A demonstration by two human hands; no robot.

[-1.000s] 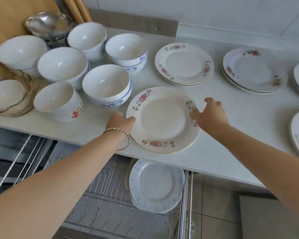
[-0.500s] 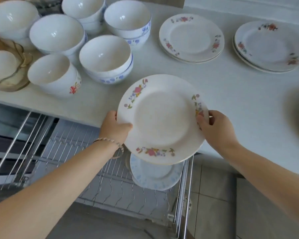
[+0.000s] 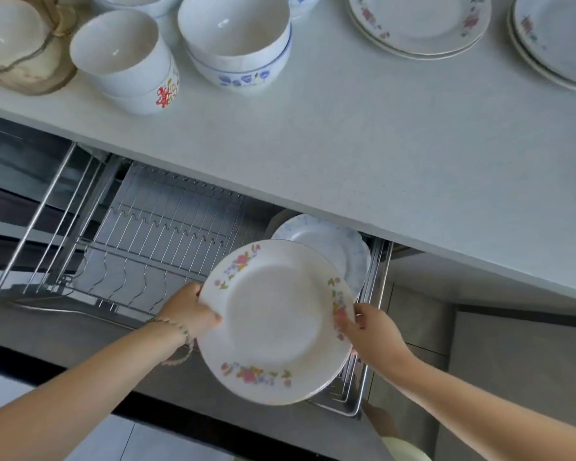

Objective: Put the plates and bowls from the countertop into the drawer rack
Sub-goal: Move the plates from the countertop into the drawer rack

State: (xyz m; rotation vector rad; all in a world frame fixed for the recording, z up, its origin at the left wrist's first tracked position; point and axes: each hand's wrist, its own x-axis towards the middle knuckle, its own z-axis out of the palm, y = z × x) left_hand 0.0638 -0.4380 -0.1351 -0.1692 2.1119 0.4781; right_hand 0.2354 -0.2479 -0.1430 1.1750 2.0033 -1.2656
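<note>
Racking step: fingers of left hand (image 3: pixel 190 311) and right hand (image 3: pixel 369 331) pinch the floral plate (image 3: pixel 276 321); next, likely tip it upright into drawer rack (image 3: pixel 167 234).

Pale countertop (image 3: pixel 379 144). Far beyond left hand (image 3: pixel 190 311): red-motif bowl stack (image 3: pixel 123 58), blue-flower bowl stack (image 3: pixel 236 38), side by side. Beyond right hand (image 3: pixel 369 331): floral plate stack (image 3: pixel 419 21), second plate stack (image 3: pixel 559 34).
</note>
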